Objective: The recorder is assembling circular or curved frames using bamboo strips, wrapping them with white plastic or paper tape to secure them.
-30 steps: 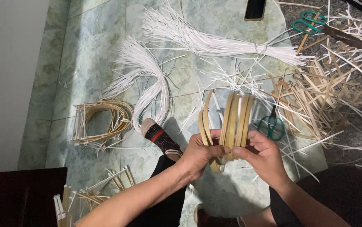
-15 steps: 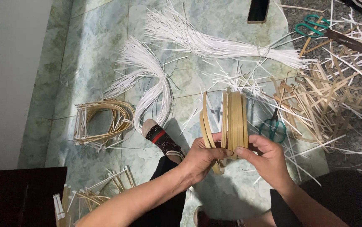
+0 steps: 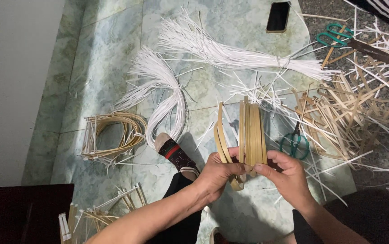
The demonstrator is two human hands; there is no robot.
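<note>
Pale bamboo hoops look smooth and matt (white strips plasticky), floor tiles glossy.

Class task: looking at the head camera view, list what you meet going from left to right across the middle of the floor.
Bent bamboo frames → curved white strip bundle → sandal → left hand → bamboo hoops → right hand → green scissors → bamboo offcuts.

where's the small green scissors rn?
Head view, right of centre: the small green scissors lie on the floor just right of the bamboo hoops held in both hands, at the edge of the bamboo strip pile.
</note>
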